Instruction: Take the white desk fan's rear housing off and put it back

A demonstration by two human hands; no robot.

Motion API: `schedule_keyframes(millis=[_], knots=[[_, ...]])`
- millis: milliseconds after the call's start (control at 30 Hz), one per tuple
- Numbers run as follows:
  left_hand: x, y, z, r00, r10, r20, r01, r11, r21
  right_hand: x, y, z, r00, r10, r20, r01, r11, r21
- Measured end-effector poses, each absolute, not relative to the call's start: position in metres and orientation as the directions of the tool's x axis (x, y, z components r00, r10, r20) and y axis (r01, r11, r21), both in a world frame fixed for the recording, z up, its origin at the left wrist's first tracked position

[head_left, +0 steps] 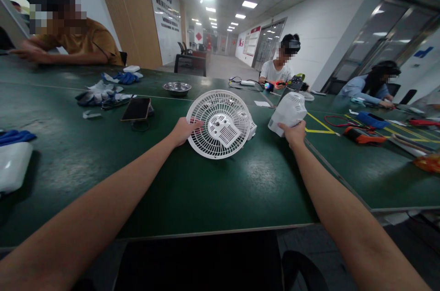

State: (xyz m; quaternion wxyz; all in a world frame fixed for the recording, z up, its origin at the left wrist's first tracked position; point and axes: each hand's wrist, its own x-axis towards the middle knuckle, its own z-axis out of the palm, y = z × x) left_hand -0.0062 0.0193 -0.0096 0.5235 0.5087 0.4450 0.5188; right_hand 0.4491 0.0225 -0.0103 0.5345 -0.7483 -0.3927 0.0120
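A round white plastic fan grille (pixel 223 129) is held up over the green table by its left rim, with my left hand (pixel 184 131) closed on it. At the grille's centre sits a white slotted plate with small holes. Another white part (pixel 253 129) shows partly behind the grille's right edge. My right hand (pixel 293 133) grips a white plastic housing (pixel 289 110), tilted, with slots near its top. The housing and the grille are apart.
On the green table (pixel 220 204), a metal bowl (pixel 177 88) stands behind the grille. A phone (pixel 136 109) and gloves (pixel 99 94) lie left; an orange multimeter (pixel 364 135) lies right. Several people sit around the table. A white object (pixel 14 166) is at the left edge.
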Motion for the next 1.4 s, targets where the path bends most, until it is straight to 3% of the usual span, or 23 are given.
schedule_keyframes(millis=[333, 733, 833, 900, 1000, 1067, 1267, 1400], knots=[[-0.006, 0.019, -0.010, 0.056, 0.994, 0.091, -0.100, -0.085, 0.991, 0.460, 0.021, -0.010, 0.669, 0.604, 0.434, 0.621, -0.132, -0.773], [-0.006, 0.016, -0.007, 0.064, 0.995, 0.073, -0.089, -0.067, 0.994, 0.454, 0.014, -0.004, 0.698, 0.645, 0.312, 0.584, -0.259, -0.769], [-0.006, 0.016, -0.007, 0.056, 0.997, 0.061, -0.084, -0.056, 0.995, 0.446, 0.009, 0.002, 0.702, 0.601, 0.383, 0.598, -0.205, -0.775], [-0.006, 0.016, -0.007, 0.055, 0.996, 0.064, -0.084, -0.059, 0.995, 0.440, 0.003, 0.012, 0.685, 0.497, 0.533, 0.664, -0.125, -0.737], [-0.005, 0.017, -0.008, 0.067, 0.995, 0.075, -0.088, -0.069, 0.994, 0.426, -0.005, 0.027, 0.539, 0.341, 0.770, 0.816, 0.016, -0.578], [-0.005, 0.017, -0.008, 0.061, 0.995, 0.075, -0.085, -0.069, 0.994, 0.411, -0.009, 0.033, 0.418, 0.356, 0.836, 0.868, 0.116, -0.483], [-0.005, 0.016, -0.006, 0.058, 0.996, 0.070, -0.082, -0.065, 0.995, 0.344, -0.010, 0.013, 0.006, 0.682, 0.731, 0.805, 0.430, -0.409], [-0.006, 0.016, -0.006, 0.062, 0.995, 0.079, -0.070, -0.074, 0.995, 0.324, -0.005, -0.003, -0.157, 0.782, 0.603, 0.786, 0.469, -0.404]])
